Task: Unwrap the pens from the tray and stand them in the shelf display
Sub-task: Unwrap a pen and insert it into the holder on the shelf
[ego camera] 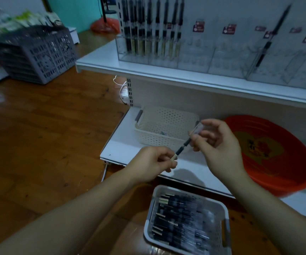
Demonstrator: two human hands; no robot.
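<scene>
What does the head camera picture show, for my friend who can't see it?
Two hands pull a pen from its clear wrapper: left hand, right hand. Below, a tray holds wrapped pens; above, pens stand in a shelf display.

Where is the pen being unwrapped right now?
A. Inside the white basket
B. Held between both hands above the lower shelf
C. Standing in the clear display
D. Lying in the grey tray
B: the left hand grips the pen at its cream end, while the right hand pinches the clear wrapper at the other end.
</scene>
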